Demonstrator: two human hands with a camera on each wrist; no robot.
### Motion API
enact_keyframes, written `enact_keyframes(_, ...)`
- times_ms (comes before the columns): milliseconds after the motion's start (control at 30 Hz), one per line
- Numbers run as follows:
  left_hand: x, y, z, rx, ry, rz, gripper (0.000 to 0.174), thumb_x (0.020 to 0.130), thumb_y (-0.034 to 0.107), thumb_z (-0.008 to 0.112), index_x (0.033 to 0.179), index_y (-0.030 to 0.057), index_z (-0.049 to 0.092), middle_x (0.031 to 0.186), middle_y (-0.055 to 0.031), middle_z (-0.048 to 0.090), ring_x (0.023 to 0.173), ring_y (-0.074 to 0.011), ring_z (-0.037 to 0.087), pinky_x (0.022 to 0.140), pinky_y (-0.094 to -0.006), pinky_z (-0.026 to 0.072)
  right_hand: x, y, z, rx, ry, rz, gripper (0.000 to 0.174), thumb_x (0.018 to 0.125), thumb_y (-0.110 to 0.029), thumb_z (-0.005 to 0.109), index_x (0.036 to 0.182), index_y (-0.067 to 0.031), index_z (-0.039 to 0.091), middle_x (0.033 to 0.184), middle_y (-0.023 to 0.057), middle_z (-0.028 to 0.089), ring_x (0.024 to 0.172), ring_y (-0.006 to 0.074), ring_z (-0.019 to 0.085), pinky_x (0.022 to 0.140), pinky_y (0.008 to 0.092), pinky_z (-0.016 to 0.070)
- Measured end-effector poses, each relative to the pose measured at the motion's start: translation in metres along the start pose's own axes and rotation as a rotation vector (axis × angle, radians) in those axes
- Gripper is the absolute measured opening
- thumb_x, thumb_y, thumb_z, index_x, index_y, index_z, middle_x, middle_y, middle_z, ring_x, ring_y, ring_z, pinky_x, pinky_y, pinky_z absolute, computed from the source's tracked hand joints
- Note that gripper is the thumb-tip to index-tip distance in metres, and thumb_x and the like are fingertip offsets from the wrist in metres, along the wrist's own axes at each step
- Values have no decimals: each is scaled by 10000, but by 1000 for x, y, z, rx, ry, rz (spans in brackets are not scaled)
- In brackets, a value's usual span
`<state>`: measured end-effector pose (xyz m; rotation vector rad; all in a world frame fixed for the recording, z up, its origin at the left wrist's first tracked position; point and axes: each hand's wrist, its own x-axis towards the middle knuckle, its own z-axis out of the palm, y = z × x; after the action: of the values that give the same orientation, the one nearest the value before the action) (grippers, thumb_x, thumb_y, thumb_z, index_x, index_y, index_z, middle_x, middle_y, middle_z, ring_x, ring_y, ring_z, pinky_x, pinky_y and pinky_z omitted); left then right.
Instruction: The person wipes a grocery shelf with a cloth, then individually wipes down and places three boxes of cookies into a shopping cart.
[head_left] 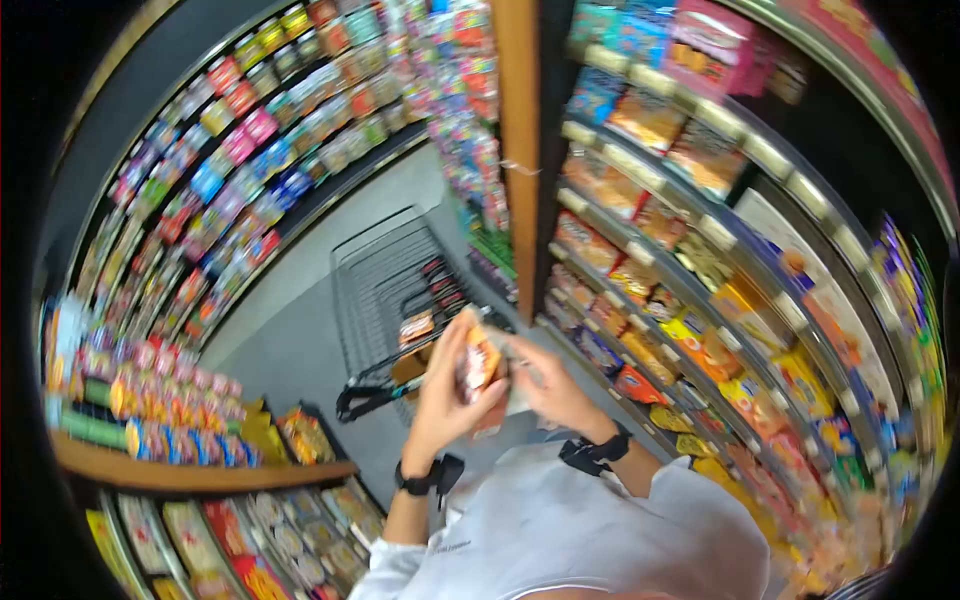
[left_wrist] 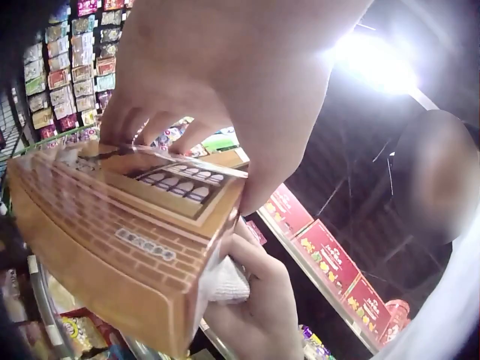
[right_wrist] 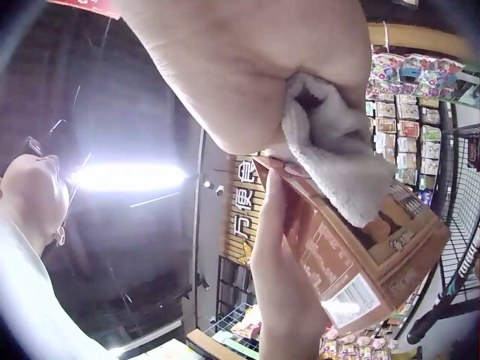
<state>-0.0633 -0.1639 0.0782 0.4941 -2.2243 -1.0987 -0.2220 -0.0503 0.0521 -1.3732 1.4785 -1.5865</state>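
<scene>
A brown cardboard box (left_wrist: pixel 112 247) with a printed brick wall and little windows, under shiny film, is held up in front of the person's chest. My left hand (head_left: pixel 445 390) grips it, fingers along one side and thumb on the other. A white barcode label (right_wrist: pixel 351 302) shows on the box in the right wrist view. My right hand (head_left: pixel 555 388) clutches a crumpled white cloth (right_wrist: pixel 334 146), which hangs over the box's edge in that view. Part of the cloth (left_wrist: pixel 227 282) also shows beside the box in the left wrist view.
A wire shopping cart (head_left: pixel 375 270) with several packages in it stands ahead on the grey floor. Snack shelves (head_left: pixel 690 230) rise close on the right, and racks of hanging packets (head_left: pixel 240 150) curve along the left. A wooden-edged shelf (head_left: pixel 200 480) is near at the lower left.
</scene>
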Motion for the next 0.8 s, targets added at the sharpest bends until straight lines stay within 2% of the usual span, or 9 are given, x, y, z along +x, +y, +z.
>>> enact_keyframes(33, 8, -12, 9, 11, -3, 29, 907, 791, 215, 821, 1528, -37, 357, 1593, -220, 351, 1496, -329, 318, 1217, -417, 247, 4, 3, -6, 17, 14, 43, 464, 955, 18, 496, 1418, 42, 515, 1424, 211, 569, 1345, 298, 532, 1144, 383, 382)
enact_keyframes(100, 32, 5, 21, 57, -19, 62, 999, 778, 273, 862, 1556, -15, 307, 1610, -242, 297, 1513, -366, 275, 1222, -412, 229, 13, 1, -20, 7, 20, 55, 450, 965, -7, 503, 1411, 45, 524, 1418, 203, 578, 1345, 282, 529, 1140, 378, 379)
enact_keyframes(267, 60, 0, 31, 51, -64, 16, 913, 810, 189, 819, 1561, 23, 328, 1625, -242, 274, 1507, -373, 298, 1201, -411, 276, 33, 32, -55, 131, 3, 161, 428, 1001, -68, 511, 1410, 56, 525, 1370, 182, 606, 1295, 230, 544, 1111, 351, 386)
enact_keyframes(367, 67, -4, 29, -73, -68, -31, 842, 829, 112, 753, 1553, 7, 335, 1608, -211, 336, 1501, -339, 321, 1207, -406, 262, 56, 39, -57, 126, -41, 150, 422, 1018, -66, 487, 1420, 58, 507, 1358, 168, 614, 1277, 210, 549, 1099, 335, 392)
enact_keyframes(433, 70, -2, 24, -56, 28, -70, 777, 863, 81, 678, 1552, -8, 329, 1605, -195, 350, 1497, -314, 330, 1211, -396, 248, 67, 43, -52, 180, -117, 185, 417, 1025, -67, 479, 1420, 66, 498, 1362, 166, 613, 1283, 204, 544, 1100, 324, 390)
enact_keyframes(500, 75, -10, 14, -61, 128, -46, 797, 856, 58, 672, 1560, -16, 307, 1615, -220, 320, 1518, -337, 287, 1219, -391, 233, 73, 58, -39, 198, -164, 204, 423, 1032, -82, 480, 1428, 67, 490, 1362, 158, 613, 1278, 194, 541, 1094, 312, 391)
enact_keyframes(633, 79, -29, -10, -141, 352, -74, 775, 846, 14, 640, 1550, -40, 321, 1608, -227, 335, 1508, -339, 311, 1220, -413, 231, 96, 63, -9, 224, -202, 270, 505, 1037, -176, 573, 1430, 120, 459, 1361, 183, 604, 1274, 213, 547, 1100, 330, 396)
enact_keyframes(767, 83, -69, -45, 172, 513, 13, 763, 848, -2, 637, 1543, -48, 325, 1598, -267, 319, 1469, -418, 351, 1196, -448, 294, 119, 55, 17, 463, -229, 500, 471, 1032, -154, 572, 1423, 94, 483, 1347, 121, 606, 1239, 167, 545, 1079, 305, 402)
enact_keyframes(800, 91, -85, -59, 392, 504, 68, 776, 849, 10, 665, 1542, -50, 321, 1596, -287, 295, 1462, -447, 345, 1189, -459, 303, 125, 59, 23, 499, -371, 487, 444, 1032, -132, 552, 1420, 75, 492, 1320, 96, 615, 1197, 139, 544, 1040, 284, 418)
